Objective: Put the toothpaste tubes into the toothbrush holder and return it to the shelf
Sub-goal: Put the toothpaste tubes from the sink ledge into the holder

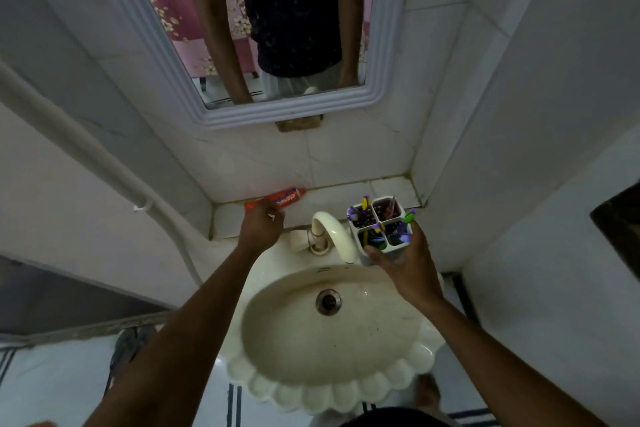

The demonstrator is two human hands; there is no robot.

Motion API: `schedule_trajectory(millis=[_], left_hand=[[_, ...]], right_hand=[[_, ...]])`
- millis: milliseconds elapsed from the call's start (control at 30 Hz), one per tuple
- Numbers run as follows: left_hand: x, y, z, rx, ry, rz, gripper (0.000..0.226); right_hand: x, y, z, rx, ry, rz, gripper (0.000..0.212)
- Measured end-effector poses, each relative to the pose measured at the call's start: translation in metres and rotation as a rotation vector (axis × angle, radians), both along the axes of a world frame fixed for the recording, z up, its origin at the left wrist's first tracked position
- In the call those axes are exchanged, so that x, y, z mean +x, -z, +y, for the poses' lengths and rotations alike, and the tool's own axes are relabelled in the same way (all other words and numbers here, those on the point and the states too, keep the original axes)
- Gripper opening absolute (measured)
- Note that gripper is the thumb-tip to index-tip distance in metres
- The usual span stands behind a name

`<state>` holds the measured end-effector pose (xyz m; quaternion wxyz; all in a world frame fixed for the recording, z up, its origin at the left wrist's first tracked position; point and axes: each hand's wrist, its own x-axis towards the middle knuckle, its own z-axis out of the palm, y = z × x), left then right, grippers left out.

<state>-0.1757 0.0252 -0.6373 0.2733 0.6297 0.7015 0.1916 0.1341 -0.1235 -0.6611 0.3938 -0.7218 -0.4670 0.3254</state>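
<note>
A red toothpaste tube [287, 198] lies on the tiled shelf [388, 189] behind the sink, against the back wall. My left hand [261, 224] rests over the tube's left end with the fingers curled on it. My right hand [408, 262] grips a white toothbrush holder [380, 230] with four compartments, held above the sink's right rim. Several toothbrushes with purple, yellow and green handles stand in it. Any other toothpaste tube is out of sight.
A cream tap [332, 230] rises between my two hands. Below lies the scalloped cream sink [311, 388] with its drain [328, 302]. A white-framed mirror [207, 107] hangs above the shelf. A white pipe [104, 163] runs down the left wall.
</note>
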Motion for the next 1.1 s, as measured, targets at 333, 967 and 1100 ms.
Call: schedule_trajectory(millis=[333, 967, 1100], left_hand=[[0.020, 0.013, 0.057, -0.160, 0.230, 0.435, 0.058], [0.041, -0.097, -0.034, -0.100, 0.100, -0.586, 0.045], [0.055, -0.135, -0.057, 0.069, 0.268, -0.279, 0.023]], right_hand=[[-0.003, 0.000, 0.001, -0.018, 0.004, 0.064, 0.116], [0.000, 0.013, 0.001, -0.003, -0.005, 0.048, 0.120], [-0.002, 0.018, -0.003, 0.006, -0.038, 0.027, 0.112]])
